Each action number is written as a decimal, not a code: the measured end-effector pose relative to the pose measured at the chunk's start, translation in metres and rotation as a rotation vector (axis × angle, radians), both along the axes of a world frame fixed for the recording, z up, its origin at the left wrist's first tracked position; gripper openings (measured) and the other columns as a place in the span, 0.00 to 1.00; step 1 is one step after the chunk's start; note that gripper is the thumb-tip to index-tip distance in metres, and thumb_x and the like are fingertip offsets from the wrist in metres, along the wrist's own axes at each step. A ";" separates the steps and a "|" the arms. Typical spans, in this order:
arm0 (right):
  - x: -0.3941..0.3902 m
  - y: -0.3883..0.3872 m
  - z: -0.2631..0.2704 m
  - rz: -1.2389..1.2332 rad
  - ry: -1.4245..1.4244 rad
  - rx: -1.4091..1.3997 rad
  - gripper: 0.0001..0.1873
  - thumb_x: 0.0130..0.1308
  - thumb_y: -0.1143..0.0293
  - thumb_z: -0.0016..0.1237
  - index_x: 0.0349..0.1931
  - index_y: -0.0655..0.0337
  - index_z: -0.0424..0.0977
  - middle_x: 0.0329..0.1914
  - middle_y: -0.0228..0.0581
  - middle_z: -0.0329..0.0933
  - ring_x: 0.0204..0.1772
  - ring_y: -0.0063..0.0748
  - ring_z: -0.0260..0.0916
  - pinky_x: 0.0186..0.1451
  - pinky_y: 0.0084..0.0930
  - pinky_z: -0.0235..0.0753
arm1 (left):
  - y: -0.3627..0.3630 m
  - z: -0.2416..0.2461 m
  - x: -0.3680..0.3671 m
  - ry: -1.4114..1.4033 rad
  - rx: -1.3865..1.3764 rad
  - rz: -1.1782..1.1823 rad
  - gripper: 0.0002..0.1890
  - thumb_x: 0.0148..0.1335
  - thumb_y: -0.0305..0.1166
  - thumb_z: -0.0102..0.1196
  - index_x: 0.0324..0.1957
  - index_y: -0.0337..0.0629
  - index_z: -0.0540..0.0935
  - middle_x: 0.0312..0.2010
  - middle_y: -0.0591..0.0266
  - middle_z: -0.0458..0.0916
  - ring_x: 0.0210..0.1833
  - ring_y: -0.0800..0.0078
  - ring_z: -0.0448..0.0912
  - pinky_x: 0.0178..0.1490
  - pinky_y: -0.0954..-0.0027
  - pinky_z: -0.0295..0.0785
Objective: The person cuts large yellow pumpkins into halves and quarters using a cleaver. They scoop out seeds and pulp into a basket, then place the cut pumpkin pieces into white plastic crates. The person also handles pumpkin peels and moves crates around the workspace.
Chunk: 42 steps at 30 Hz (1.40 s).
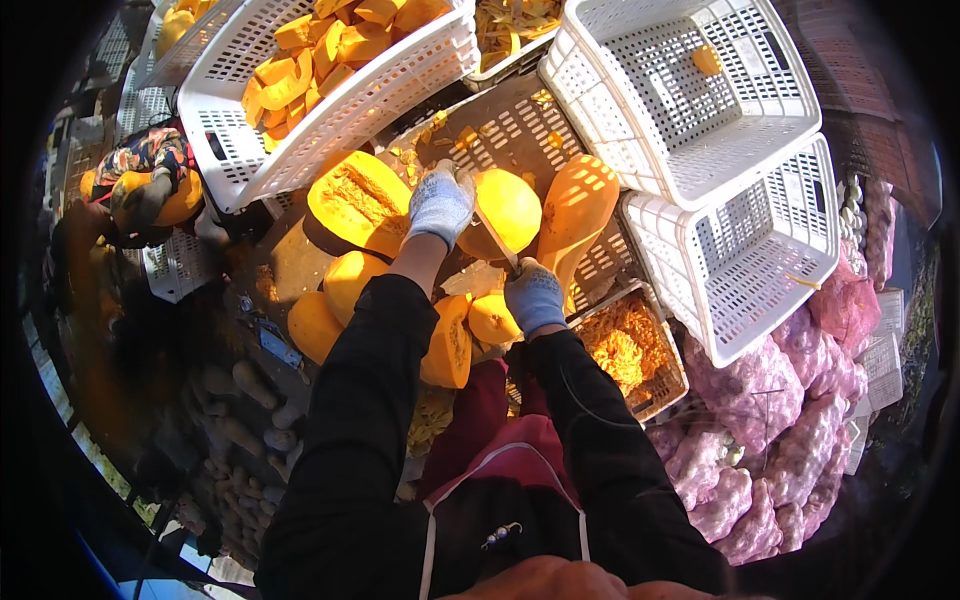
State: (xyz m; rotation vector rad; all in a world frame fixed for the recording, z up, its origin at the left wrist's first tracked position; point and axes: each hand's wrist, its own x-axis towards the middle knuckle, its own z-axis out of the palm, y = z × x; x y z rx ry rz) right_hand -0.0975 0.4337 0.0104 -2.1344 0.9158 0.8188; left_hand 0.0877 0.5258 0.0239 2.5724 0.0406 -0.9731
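Note:
My left hand (pixel 442 201), in a grey-blue work glove, presses beside a cut yellow-orange pumpkin piece (pixel 511 206), at the far end of a long knife blade (pixel 493 231). Its curled fingertips are partly hidden, so what they grip is unclear. In a matching glove, my right hand (pixel 535 295) is closed around the knife's near end. The blade lies across the piece's near-left side. Left of my left hand sits a halved pumpkin (pixel 358 196), stringy flesh up. A long-necked pumpkin (pixel 574 206) leans to the right of the piece. More pumpkin pieces (pixel 448 341) lie between my forearms.
White plastic crates (pixel 345 112) surround the brown work surface (pixel 517 112); the upper-left one holds pumpkin chunks (pixel 322 56). Two tilted crates (pixel 679 120) stand right. A small crate (pixel 660 390) contains pumpkin pulp (pixel 622 352). Purple mesh sacks (pixel 750 390) lie right; another person (pixel 142 180) is left.

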 end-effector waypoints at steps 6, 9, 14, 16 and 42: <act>0.020 0.005 -0.039 -0.109 0.050 0.092 0.16 0.64 0.67 0.47 0.47 0.63 0.81 0.47 0.60 0.82 0.54 0.60 0.79 0.57 0.46 0.78 | -0.008 -0.039 0.032 0.020 0.133 -0.177 0.30 0.69 0.52 0.47 0.67 0.44 0.73 0.63 0.42 0.77 0.66 0.45 0.75 0.69 0.51 0.69; 0.026 0.006 -0.049 -0.073 0.046 0.137 0.17 0.63 0.65 0.48 0.46 0.64 0.82 0.48 0.60 0.82 0.55 0.60 0.79 0.58 0.46 0.78 | -0.003 -0.067 0.045 0.084 0.134 -0.212 0.31 0.69 0.51 0.47 0.68 0.44 0.73 0.64 0.41 0.76 0.67 0.46 0.75 0.70 0.51 0.69; 0.015 0.000 -0.101 0.095 0.001 0.137 0.19 0.68 0.62 0.45 0.55 0.57 0.80 0.53 0.55 0.82 0.56 0.58 0.78 0.58 0.46 0.77 | -0.003 -0.103 0.046 0.134 0.028 -0.245 0.31 0.68 0.48 0.50 0.67 0.39 0.73 0.63 0.37 0.76 0.67 0.43 0.73 0.69 0.53 0.68; 0.011 0.001 -0.128 0.225 -0.032 0.137 0.20 0.72 0.59 0.44 0.60 0.51 0.77 0.58 0.50 0.80 0.58 0.56 0.78 0.58 0.46 0.78 | -0.003 -0.116 0.053 0.163 0.011 -0.273 0.31 0.68 0.48 0.51 0.66 0.38 0.73 0.62 0.37 0.76 0.67 0.42 0.74 0.69 0.54 0.68; 0.033 -0.014 -0.193 0.292 -0.174 0.247 0.24 0.71 0.50 0.47 0.61 0.51 0.76 0.63 0.50 0.77 0.63 0.60 0.73 0.63 0.44 0.75 | 0.031 -0.086 0.052 -0.369 -0.428 0.074 0.37 0.58 0.51 0.71 0.66 0.46 0.76 0.61 0.46 0.77 0.64 0.58 0.76 0.65 0.62 0.72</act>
